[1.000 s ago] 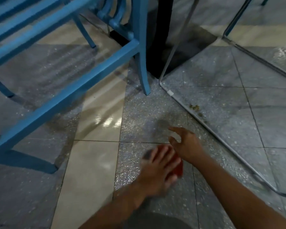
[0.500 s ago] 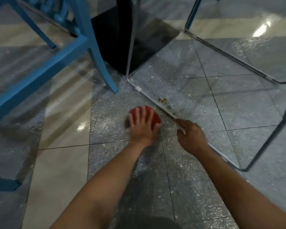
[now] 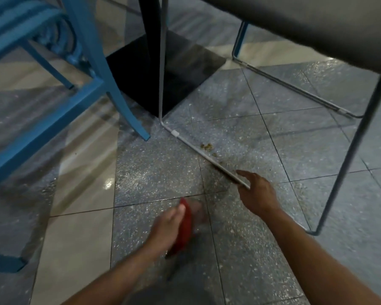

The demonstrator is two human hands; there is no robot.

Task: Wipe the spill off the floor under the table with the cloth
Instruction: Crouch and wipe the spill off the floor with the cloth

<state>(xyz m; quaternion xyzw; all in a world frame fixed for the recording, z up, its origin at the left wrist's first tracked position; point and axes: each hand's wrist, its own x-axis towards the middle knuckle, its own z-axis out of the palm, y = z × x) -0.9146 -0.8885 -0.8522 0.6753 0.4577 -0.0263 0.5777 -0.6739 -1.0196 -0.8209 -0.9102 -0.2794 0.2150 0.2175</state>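
Observation:
My left hand (image 3: 174,225) grips a red cloth (image 3: 184,230) low over the speckled grey floor tiles, blurred by motion. A small brownish spill of crumbs (image 3: 207,147) lies farther ahead, right beside the metal floor rail (image 3: 207,158) of a chair frame. My right hand (image 3: 256,192) rests on the near end of that rail, fingers curled around it. The black table base (image 3: 174,73) and its post stand behind the spill.
A blue wooden chair (image 3: 79,69) stands at the left, one leg ending near the rail's corner. A grey chair seat (image 3: 317,25) on thin metal legs overhangs the right side. Beige tiles (image 3: 79,238) run down the left.
My left hand has pulled the red cloth back toward me, away from the rail and the spill. My right hand stays on the rail. The view has shifted lower and closer.

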